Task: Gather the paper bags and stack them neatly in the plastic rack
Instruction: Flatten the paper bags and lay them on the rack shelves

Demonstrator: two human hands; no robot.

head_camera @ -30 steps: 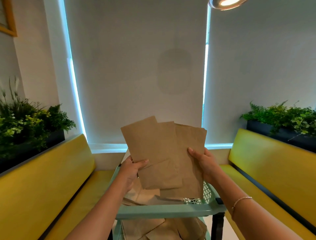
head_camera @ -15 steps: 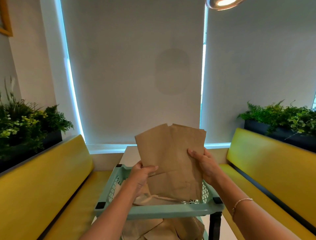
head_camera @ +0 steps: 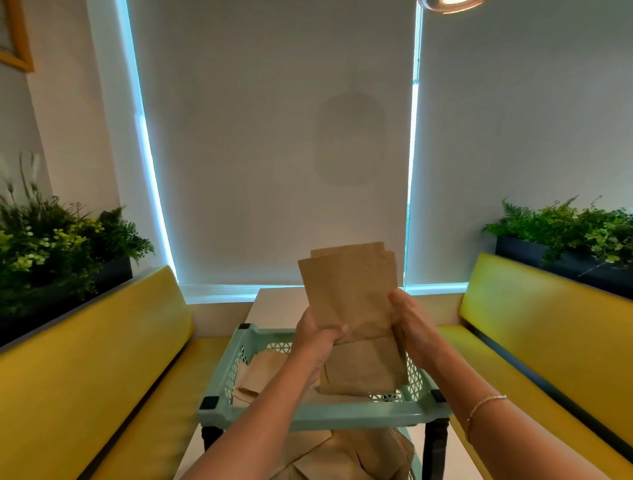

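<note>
Several flat paper bags (head_camera: 352, 308), upright above the plastic rack (head_camera: 308, 413), are gripped at their side edges by the left hand (head_camera: 317, 337) and right hand (head_camera: 409, 325), fingers curled round them. Light, limp and crease-prone, they probably handle best held by both edges. The top tray's open mouth offers clearance; more bags (head_camera: 260, 375) lie inside.

Room pretty dim and soft overall. Daylight leaks in as bright cyan strips (head_camera: 150, 164) along edges of drawn roller blinds (head_camera: 274, 137), slightly blown out. Ceiling lamp (head_camera: 448, 4) glares at top edge. Faint oval shadow (head_camera: 349, 140) on blind. Wide-angle bends window lines near sides. Plants (head_camera: 51, 246) at left smeared, forearms soft at bottom.
</note>
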